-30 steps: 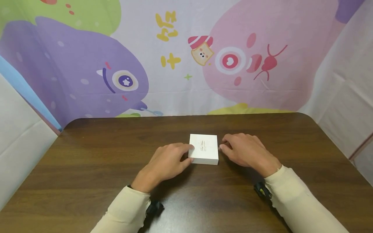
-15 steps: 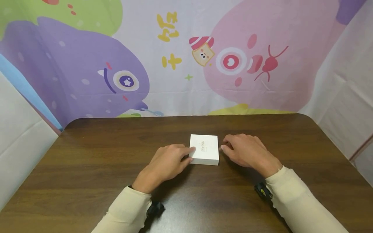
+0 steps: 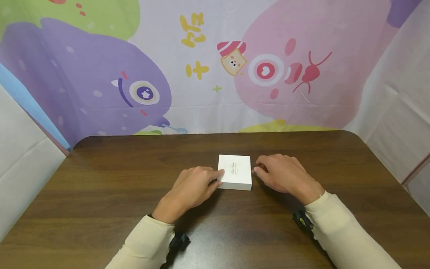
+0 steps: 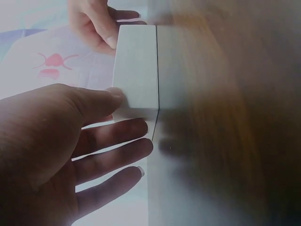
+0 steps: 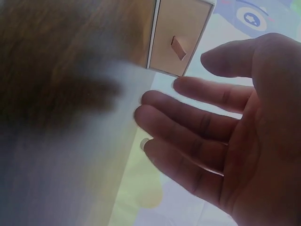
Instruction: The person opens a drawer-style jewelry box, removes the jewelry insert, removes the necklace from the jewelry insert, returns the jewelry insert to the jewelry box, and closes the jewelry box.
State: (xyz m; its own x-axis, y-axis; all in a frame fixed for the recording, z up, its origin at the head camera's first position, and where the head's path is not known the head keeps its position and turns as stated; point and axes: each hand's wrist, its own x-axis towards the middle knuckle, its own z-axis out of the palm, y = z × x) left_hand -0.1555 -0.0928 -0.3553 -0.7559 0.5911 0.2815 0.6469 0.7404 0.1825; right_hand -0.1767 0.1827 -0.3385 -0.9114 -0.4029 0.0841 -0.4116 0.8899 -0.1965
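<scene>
A small white drawer box [image 3: 236, 168] with fine gold lettering lies flat on the table. My left hand [image 3: 191, 186] holds its left end, index finger on the top and thumb at the near corner. In the left wrist view, the other fingers [image 4: 117, 150] of that hand extend past the box's end. My right hand [image 3: 283, 173] is just off the box's right end, holding nothing, its fingers slightly bent. That end shows a tan drawer front [image 5: 174, 23] with a little pull tab [image 5: 178, 48] in the right wrist view; thumb and index finger are apart beside it.
The brown wood-grain table [image 3: 100, 194] has rounded far corners. Behind it hangs a cartoon-printed cloth [image 3: 201, 104], with pale cloth panels [image 3: 396, 112] at the sides. A dark wrist camera [image 3: 179, 242] sits under the left sleeve, another [image 3: 302, 220] under the right.
The left index finger has shifted very slightly on the box's top. Otherwise both hands and the box stay in place, apart from a slight sway of the head view.
</scene>
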